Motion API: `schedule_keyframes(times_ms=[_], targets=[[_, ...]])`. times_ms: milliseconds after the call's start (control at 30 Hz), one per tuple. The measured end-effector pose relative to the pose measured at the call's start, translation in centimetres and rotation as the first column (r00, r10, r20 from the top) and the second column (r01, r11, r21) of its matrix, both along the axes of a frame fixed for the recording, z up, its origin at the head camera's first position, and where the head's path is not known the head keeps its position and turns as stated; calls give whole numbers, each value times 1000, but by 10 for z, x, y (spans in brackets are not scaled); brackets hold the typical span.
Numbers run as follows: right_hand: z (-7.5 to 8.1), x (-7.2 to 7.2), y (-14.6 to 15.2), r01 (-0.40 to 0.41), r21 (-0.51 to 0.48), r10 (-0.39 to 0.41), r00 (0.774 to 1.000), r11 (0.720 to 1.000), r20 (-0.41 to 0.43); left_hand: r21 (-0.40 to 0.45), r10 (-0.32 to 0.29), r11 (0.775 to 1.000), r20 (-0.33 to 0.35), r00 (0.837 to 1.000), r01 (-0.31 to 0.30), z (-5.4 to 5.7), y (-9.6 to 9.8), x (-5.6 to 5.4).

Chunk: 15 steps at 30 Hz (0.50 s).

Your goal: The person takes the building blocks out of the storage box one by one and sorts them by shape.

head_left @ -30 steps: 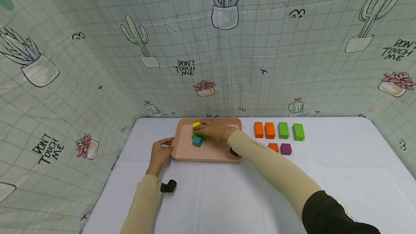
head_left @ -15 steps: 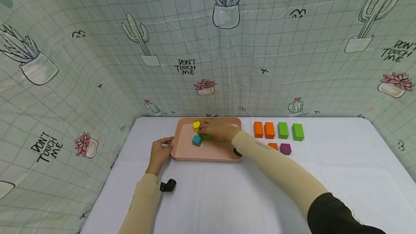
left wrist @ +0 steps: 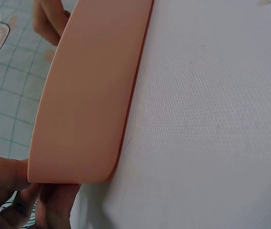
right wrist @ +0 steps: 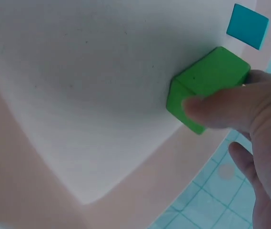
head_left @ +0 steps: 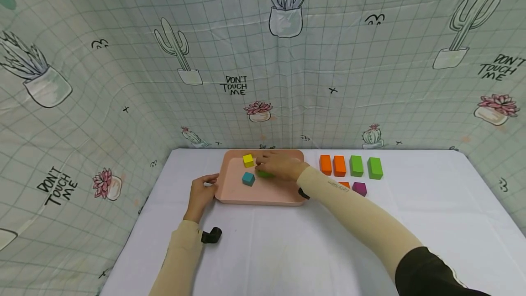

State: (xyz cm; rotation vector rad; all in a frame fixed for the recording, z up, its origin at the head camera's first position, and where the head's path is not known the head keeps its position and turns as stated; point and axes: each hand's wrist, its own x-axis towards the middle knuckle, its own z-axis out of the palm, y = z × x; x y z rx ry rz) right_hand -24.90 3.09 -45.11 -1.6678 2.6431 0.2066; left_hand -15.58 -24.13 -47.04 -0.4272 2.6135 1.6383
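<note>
A pink tray [head_left: 232,198] lies on the white table. My left hand [head_left: 201,195] grips its left side, with thumb and fingers about the wall [left wrist: 87,95] in the left wrist view. Over the middle of the tray my right hand [head_left: 281,166] holds a green block [right wrist: 209,78], thumb pressed on its near face. In the head view that hand covers most of the green block. A yellow cube [head_left: 248,161] sits to its left near the tray's back, and a teal cube [head_left: 248,178] lies in front of the yellow one, apart from it.
Right of the tray stand two orange blocks [head_left: 339,166] and two green blocks [head_left: 375,168] in a row. Before them are a purple cube [head_left: 359,189] and another orange block [head_left: 344,185], partly behind my right forearm. A patterned cloth [head_left: 320,58] hangs behind the table.
My right hand has moved right within the tray, taking the green block away from the yellow and teal cubes. The yellow cube is now uncovered. The left hand stays on the tray.
</note>
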Motion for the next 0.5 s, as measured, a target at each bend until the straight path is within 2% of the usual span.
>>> schedule_keyframes(times_ms=[167, 300, 500], targets=[[3, -1, 2, 69, 67, -73, 996, 995, 57, -11, -2, 1000, 1, 1000, 2, 1, 1, -1], [5, -1, 5, 139, 98, -151, 980, 985, 130, -18, -3, 1000, -4, 1000, 3, 1, 2, -1], [8, 4, 16, 213, 19, -211, 950, 977, 228, -10, 1, 1000, -4, 1000, -1, 2, 2, 0]])
